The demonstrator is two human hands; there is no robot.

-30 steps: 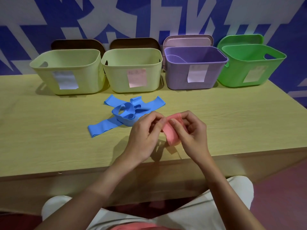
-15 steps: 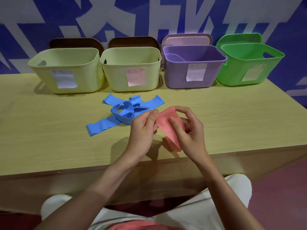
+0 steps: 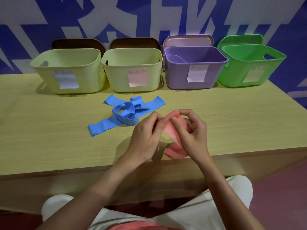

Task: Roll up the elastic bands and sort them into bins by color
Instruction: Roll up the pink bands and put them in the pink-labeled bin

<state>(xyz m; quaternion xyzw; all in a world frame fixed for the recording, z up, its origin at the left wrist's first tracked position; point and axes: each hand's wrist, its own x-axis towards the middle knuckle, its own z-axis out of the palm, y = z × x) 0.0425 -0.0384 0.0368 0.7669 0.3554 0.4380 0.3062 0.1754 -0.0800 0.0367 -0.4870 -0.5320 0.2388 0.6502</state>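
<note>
Two bare forearms reach forward, hands close together. The left hand (image 3: 146,135) and right hand (image 3: 191,135) each have fingers curled, thumbs and fingertips pinching.

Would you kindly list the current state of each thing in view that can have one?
pink band: partly rolled, held in both hands, tail hanging to the table edge
left hand: pinching the pink band
right hand: fingers curled round the pink band
blue bands: unrolled, tangled on the table
two yellow bins: open, contents hidden
purple bin: open, lid propped behind
green bin: open, lid propped behind
</note>
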